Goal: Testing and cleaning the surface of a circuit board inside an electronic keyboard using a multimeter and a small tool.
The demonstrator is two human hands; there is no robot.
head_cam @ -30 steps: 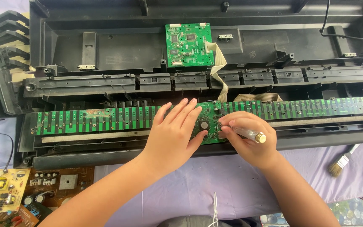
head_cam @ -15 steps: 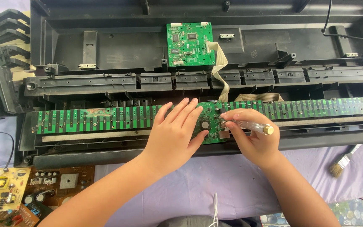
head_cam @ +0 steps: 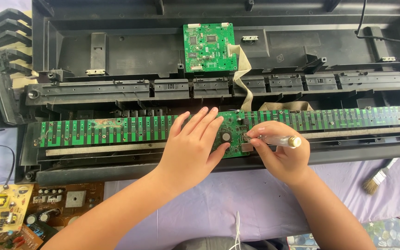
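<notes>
At frame centre, your left hand (head_cam: 190, 148) lies flat, fingers spread, on the long green board (head_cam: 116, 130) — your right hand (head_cam: 281, 155) pinches a screwdriver (head_cam: 278, 140).

I see no packages, signs or screens anywhere around my hands, and no labels that I can make out on the boards or the black plastic housing beyond them.

A long green key-contact circuit board (head_cam: 116, 130) lies flat across the opened keyboard; a clear-handled screwdriver (head_cam: 276, 140) lies nearly level, its tip at the board's middle.
</notes>
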